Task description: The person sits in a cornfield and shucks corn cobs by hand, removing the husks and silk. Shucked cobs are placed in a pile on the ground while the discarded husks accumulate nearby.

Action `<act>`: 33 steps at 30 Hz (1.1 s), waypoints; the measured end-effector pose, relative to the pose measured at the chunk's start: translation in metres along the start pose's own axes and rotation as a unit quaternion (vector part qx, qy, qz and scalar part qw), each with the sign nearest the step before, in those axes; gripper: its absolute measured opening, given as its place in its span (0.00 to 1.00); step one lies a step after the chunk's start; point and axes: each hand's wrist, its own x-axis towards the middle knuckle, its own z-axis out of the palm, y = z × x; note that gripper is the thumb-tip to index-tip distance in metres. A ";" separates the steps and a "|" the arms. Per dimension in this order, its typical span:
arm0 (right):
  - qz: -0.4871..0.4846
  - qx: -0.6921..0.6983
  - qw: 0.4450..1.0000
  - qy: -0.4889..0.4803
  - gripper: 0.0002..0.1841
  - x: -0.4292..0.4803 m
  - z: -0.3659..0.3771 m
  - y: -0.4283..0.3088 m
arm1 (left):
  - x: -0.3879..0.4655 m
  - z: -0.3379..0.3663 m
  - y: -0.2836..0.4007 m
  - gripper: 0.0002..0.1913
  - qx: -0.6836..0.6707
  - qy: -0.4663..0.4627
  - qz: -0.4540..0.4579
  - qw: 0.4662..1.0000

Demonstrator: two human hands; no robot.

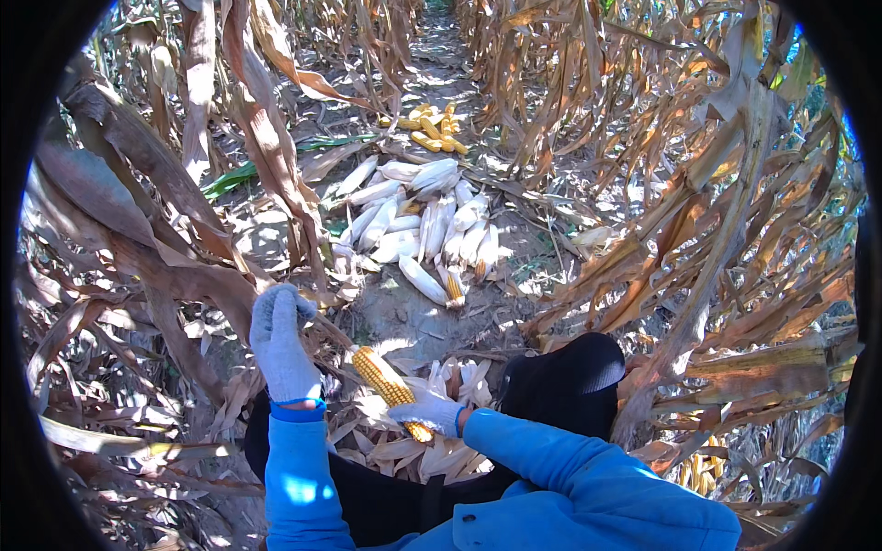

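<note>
My right hand (431,411), in a white knit glove, grips the lower part of a husked yellow corn cob (383,375) held at a slant over my lap. To its left, my left hand (281,337), gloved the same way, is raised with its fingers curled near a dry corn leaf; whether it holds anything is hidden. Ahead on the soil lies a pile of corn ears in pale husks (431,220), a few showing yellow kernels. Beyond that pile sits a smaller heap of bare yellow cobs (431,129).
Dry corn stalks (730,200) and drooping leaves (265,138) crowd both sides. Loose husks (441,461) lie between my legs. More yellow cobs (703,472) lie among leaves at the lower right. A path (441,41) runs between the rows ahead.
</note>
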 end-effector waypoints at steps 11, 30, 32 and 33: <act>0.261 0.258 0.927 0.082 0.26 0.082 -0.104 0.020 | 0.027 -0.014 -0.063 0.07 0.110 -0.051 -0.141 0.983; 0.277 -0.450 0.849 0.021 0.67 0.134 -0.228 0.081 | 0.022 0.000 -0.020 0.11 0.035 -0.015 -0.219 0.975; 0.292 -0.445 0.847 -0.003 0.68 0.110 -0.197 0.127 | 0.023 0.001 -0.019 0.11 0.035 0.013 -0.210 0.977; 0.304 -0.435 0.848 0.002 0.67 0.100 -0.181 0.143 | 0.024 0.001 -0.019 0.11 0.031 0.025 -0.198 0.979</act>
